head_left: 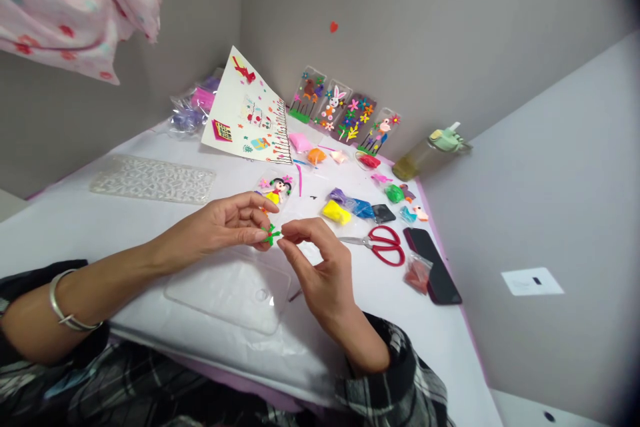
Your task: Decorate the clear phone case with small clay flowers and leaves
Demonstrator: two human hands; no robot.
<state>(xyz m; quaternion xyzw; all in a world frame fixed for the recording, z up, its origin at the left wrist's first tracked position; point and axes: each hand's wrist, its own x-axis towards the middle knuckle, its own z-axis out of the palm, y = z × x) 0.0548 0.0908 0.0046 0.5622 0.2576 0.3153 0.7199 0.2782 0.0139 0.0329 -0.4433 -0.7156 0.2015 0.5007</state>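
A small green clay flower with a reddish middle is pinched between the thumb and fingers of my left hand. Just right of it, my right hand has thumb and forefinger brought together close to a petal; whether something tiny is between those fingertips I cannot make out. Behind my left fingers lies a transparent phone case with a clay girl in a yellow skirt, partly hidden by the hand. Below both hands a larger transparent sheet with rounded corners rests on the white table.
Red-handled scissors lie right of my right hand, near a dark phone and a red clay packet. Several clay packets sit beyond. Decorated cases, a drawing and a bottle stand behind. A textured plate lies left.
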